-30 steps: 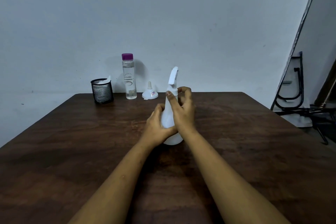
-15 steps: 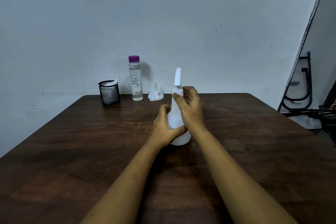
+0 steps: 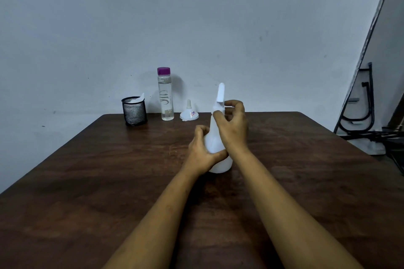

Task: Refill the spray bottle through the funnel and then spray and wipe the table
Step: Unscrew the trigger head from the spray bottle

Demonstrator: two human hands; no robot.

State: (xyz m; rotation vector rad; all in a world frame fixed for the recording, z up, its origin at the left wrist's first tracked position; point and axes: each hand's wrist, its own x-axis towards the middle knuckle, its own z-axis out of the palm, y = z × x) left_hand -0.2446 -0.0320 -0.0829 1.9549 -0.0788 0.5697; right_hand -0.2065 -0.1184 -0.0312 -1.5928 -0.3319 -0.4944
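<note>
A white spray bottle [image 3: 215, 140] stands upright in the middle of the dark wooden table [image 3: 87, 181]. My left hand [image 3: 202, 153] wraps around its lower body. My right hand [image 3: 234, 125] has its fingers closed around the neck, just under the white spray head [image 3: 220, 91]. At the back of the table a clear water bottle with a purple cap [image 3: 165, 94] stands upright. Beside it on the right, a small white funnel [image 3: 189, 113] rests mouth down, spout up.
A black mesh cup [image 3: 134, 110] with white cloth or paper in it stands at the back left, near the wall. Off the table's right side are black metal frames and cables [image 3: 360, 105] on the floor.
My right-hand fingers have shifted around the bottle's neck and the spray head has turned slightly. The bottle and my left hand stay in place; the camera view has drifted a little.
</note>
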